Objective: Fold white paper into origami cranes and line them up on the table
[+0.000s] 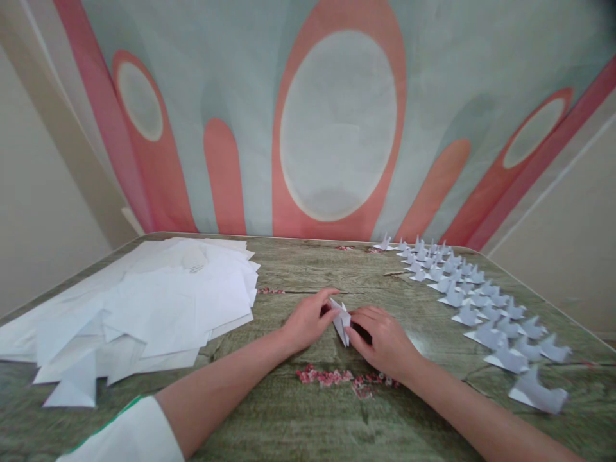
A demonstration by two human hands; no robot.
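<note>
White folded paper (pixel 342 326), its sides partly hidden, is pinched by the left hand (pixel 309 319) and right hand (pixel 384 337).

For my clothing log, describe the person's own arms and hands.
The left arm wears a white sleeve with green trim; the forearm is bare. The right arm is bare where visible. No glove or ring shows on the left hand or right hand.

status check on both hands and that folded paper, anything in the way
Left hand, right hand: both on folded white paper. Paper sheets left, origami birds right, both clear of hands.
</note>
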